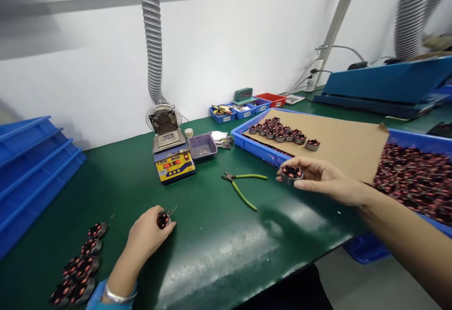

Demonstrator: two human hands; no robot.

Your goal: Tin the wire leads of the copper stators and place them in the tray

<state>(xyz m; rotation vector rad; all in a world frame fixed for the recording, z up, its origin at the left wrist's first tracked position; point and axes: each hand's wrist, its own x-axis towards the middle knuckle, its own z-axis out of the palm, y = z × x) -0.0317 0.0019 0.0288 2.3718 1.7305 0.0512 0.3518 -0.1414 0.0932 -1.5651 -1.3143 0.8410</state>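
My left hand [148,232] is closed around a small round wound part [163,220] with thin wires sticking up, low over the green table. My right hand [314,178] grips a similar round part [292,173] between thumb and fingers, near the front edge of the blue tray [261,152]. Between my hands lie green-handled cutters [243,185] with their handles spread. Several more round parts [84,266] stand in rows at the lower left. Others [280,134] sit on the brown cardboard [346,143] over the tray.
A yellow-and-blue solder pot [174,165] stands at the back under a grey hose, beside a purple dish [203,147]. Small blue bins [224,118] line the wall. Stacked blue trays [31,169] are at left; a blue tray of many parts [416,178] is at right.
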